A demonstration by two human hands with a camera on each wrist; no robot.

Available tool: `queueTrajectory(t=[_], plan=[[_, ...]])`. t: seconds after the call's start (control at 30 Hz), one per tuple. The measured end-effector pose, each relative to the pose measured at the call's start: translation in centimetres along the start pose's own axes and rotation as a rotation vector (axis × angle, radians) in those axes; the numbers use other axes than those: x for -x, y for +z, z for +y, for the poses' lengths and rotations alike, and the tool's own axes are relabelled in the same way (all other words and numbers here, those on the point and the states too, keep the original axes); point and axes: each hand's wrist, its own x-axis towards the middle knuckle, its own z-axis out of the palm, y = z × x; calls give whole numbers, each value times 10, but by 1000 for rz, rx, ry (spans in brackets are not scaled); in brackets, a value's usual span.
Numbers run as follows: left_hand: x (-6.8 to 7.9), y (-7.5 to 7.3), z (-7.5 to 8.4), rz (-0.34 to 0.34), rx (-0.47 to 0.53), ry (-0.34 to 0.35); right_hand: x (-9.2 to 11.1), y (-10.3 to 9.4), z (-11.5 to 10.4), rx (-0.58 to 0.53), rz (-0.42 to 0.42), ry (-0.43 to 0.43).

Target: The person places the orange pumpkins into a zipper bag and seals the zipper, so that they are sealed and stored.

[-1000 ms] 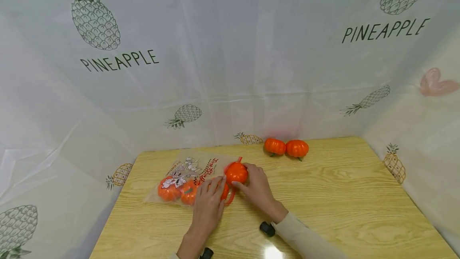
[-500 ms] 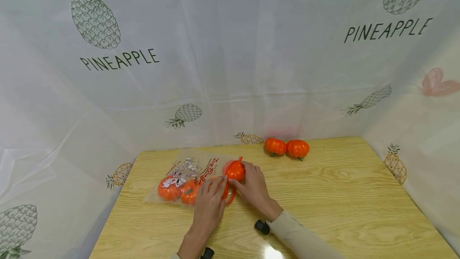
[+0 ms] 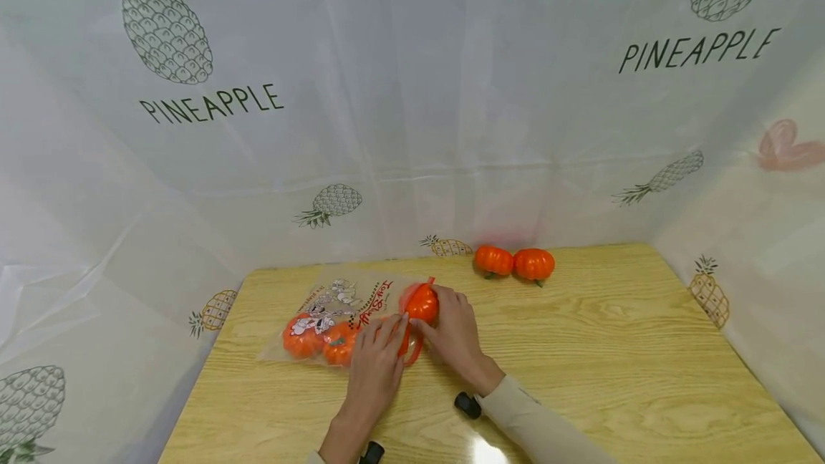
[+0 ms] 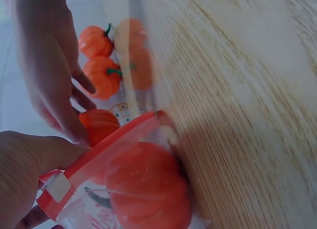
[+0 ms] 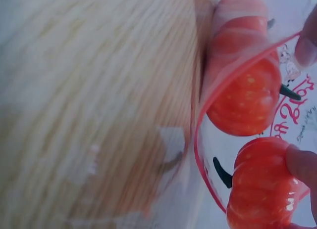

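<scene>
A clear zip bag (image 3: 370,285) printed with cartoon figures lies on the table, several orange toy pumpkins (image 3: 339,344) inside. My left hand (image 3: 375,356) pinches the red zip edge (image 4: 116,145) near its white slider (image 4: 58,187), and the mouth gapes. In my right hand (image 3: 459,331), thumb and fingers hold another small toy pumpkin (image 5: 262,184) with a dark green stem. That pumpkin is at the bag's mouth, beside the red rim (image 5: 237,70). Part of the bag is hidden under my left hand in the head view.
Two more toy pumpkins (image 3: 494,261) sit side by side at the table's back edge, right of the bag. The wooden table (image 3: 612,349) meets a white pineapple-print curtain (image 3: 412,127) at the back and sides.
My right hand has moved slightly left with the toy pumpkin, bringing it closer into the bag's mouth. The left hand keeps its place on the zip edge.
</scene>
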Motion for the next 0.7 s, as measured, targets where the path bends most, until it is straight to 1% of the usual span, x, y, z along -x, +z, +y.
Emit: queueTrajectory(t=[0.1, 0.27, 0.47, 0.7], plan=[[-1, 0, 1, 7, 6, 3, -2, 3, -1, 35, 12, 6], [-1, -1, 2, 4, 9, -1, -5, 9, -3, 46, 5, 28], [-2, -2, 2, -14, 13, -6, -4, 8, -3, 16, -33, 32], [-1, -1, 2, -18, 5, -5, 0, 4, 6, -40, -96, -4]])
